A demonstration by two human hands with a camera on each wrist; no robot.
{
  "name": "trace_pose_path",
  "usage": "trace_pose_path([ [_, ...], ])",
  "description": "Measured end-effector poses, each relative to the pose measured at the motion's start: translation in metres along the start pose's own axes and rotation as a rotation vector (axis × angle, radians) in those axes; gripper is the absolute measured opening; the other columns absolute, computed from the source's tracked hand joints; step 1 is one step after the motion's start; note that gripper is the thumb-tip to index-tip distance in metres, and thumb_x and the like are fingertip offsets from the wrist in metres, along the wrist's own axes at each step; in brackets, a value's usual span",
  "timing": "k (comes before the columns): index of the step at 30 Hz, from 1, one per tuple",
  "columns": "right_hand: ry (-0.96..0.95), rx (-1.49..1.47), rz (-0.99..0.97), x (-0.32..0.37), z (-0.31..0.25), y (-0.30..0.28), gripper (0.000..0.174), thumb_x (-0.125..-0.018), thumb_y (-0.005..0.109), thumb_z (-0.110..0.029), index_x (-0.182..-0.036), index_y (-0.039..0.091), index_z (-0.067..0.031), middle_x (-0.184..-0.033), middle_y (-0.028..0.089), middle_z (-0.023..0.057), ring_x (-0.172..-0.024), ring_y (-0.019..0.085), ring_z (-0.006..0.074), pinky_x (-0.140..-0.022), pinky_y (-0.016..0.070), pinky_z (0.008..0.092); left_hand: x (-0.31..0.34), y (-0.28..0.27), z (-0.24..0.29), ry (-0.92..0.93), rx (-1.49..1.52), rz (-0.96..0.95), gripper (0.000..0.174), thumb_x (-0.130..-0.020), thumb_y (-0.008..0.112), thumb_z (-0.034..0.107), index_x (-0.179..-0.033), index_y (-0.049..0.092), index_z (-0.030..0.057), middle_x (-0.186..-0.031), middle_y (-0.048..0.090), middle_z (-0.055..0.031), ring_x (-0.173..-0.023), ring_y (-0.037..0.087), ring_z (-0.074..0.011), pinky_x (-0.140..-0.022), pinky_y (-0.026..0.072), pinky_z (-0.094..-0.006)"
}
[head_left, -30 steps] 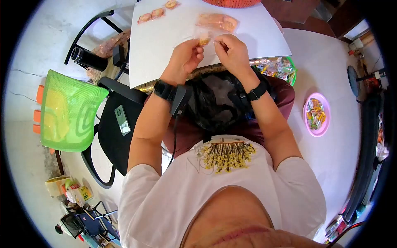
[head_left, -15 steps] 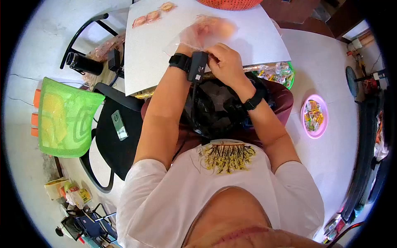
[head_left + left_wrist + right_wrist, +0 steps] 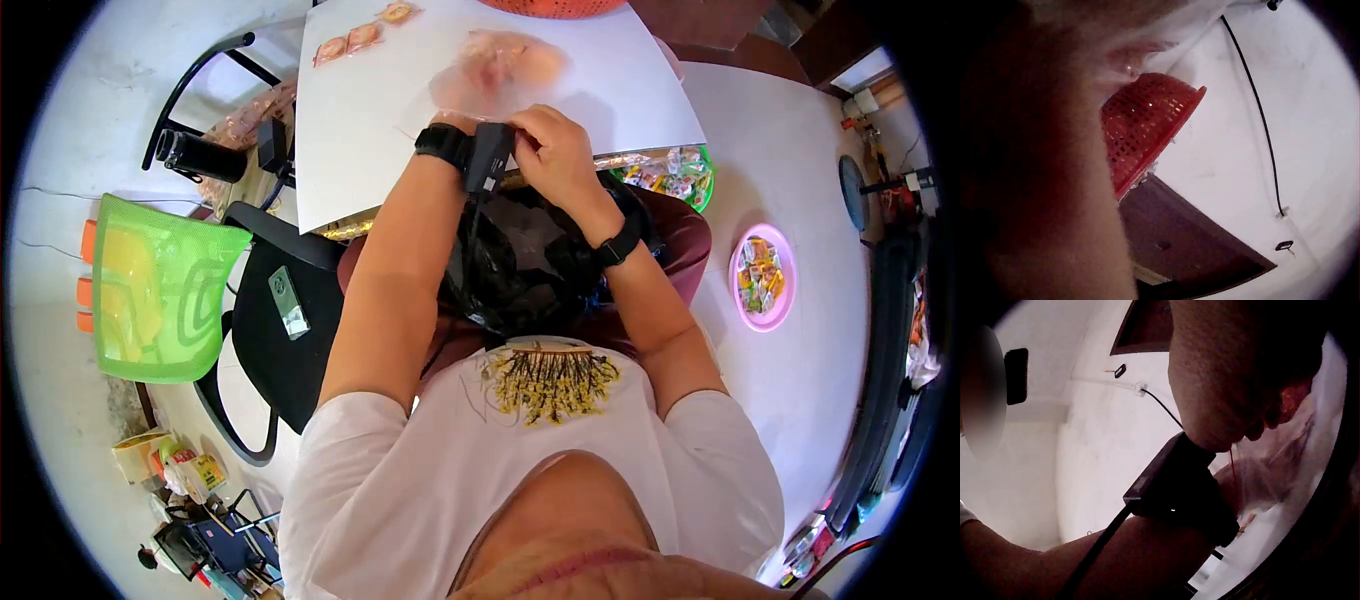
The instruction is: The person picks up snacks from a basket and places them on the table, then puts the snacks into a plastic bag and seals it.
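In the head view a clear plastic bag is over the white table, with pale, blurred contents showing through it. My left hand is inside the bag up to the wrist. The film veils its fingers, so I cannot tell whether they grip anything. At the bag's mouth my right hand pinches the edge between thumb and curled fingers, close beside the left wrist's black camera. The right wrist view shows the film stretching from under the right hand. Three small wrapped round pastries lie at the table's far left.
An orange-red plastic basket stands at the table's far edge. On my lap is a black plastic bag. A green basket of packets is under the table's right corner, and a pink basin of packets is further right.
My left hand has gone from holding a small pastry packet at the near edge into the clear bag, moving forward. My right hand has shifted slightly nearer and now holds the bag's mouth.
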State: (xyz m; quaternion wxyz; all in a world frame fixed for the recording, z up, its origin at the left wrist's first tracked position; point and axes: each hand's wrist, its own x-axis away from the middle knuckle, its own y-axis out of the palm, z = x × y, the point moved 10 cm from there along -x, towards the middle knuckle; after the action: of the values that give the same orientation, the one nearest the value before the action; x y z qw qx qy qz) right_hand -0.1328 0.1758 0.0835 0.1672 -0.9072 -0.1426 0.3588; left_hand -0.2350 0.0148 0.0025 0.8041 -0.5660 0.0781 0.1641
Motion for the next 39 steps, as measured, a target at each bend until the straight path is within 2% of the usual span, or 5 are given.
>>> trace_pose_path([
  [6,0.009,-0.028,0.005,0.006,0.002,-0.001,0.009,-0.076,0.061,-0.004,-0.085,0.061,-0.0054,-0.079,0.059,0.0123,-0.073,0.059,0.0332,-0.062,0.0480,0.0377,0.014,-0.018,0.000,0.008,0.626,0.230,0.025,-0.088,0.055,0.035,-0.082,0.064,0.0120,-0.072,0.065,-0.0112,-0.070,0.064,-0.0321,-0.061,0.0490,-0.0420],
  [17,0.088,-0.082,-0.046,0.006,0.019,0.005,0.007,-0.080,0.064,-0.004,-0.086,0.063,-0.0030,-0.079,0.062,0.0116,-0.066,0.060,0.0245,-0.062,0.0484,0.0311,0.030,-0.036,0.020,0.242,0.217,0.148,0.018,-0.083,0.060,0.015,-0.098,0.067,0.0067,-0.099,0.066,-0.0138,-0.094,0.061,-0.0277,-0.080,0.0500,-0.0420],
  [23,0.244,-0.173,-0.014,0.009,0.066,0.012,0.007,-0.083,0.063,-0.003,-0.087,0.063,0.0014,-0.073,0.061,0.0069,-0.063,0.054,0.0108,-0.059,0.0450,0.0252,0.115,-0.077,0.022,0.046,0.856,-0.659,0.022,-0.091,0.057,0.018,-0.102,0.064,-0.0001,-0.099,0.068,-0.0056,-0.089,0.063,-0.0157,-0.073,0.0513,-0.0303],
  [32,0.318,-0.086,-0.077,0.009,0.076,0.023,0.006,-0.082,0.063,-0.005,-0.085,0.062,0.0000,-0.072,0.060,0.0069,-0.061,0.054,0.0122,-0.059,0.0443,0.0251,-0.027,-0.130,-0.217,-0.162,0.011,0.255,0.042,-0.085,0.058,0.037,-0.105,0.064,0.0008,-0.101,0.065,-0.0239,-0.093,0.063,-0.0398,-0.082,0.0496,-0.0436],
  [39,0.307,-0.002,-0.097,0.006,0.073,0.025,0.005,-0.080,0.063,-0.004,-0.084,0.062,-0.0015,-0.070,0.057,0.0075,-0.060,0.053,0.0159,-0.057,0.0435,0.0263,-0.087,-0.101,-0.297,-0.512,-0.183,0.156,0.073,-0.074,0.063,0.053,-0.105,0.059,-0.0125,-0.103,0.063,-0.0302,-0.100,0.062,-0.0410,-0.088,0.0486,-0.0428],
])
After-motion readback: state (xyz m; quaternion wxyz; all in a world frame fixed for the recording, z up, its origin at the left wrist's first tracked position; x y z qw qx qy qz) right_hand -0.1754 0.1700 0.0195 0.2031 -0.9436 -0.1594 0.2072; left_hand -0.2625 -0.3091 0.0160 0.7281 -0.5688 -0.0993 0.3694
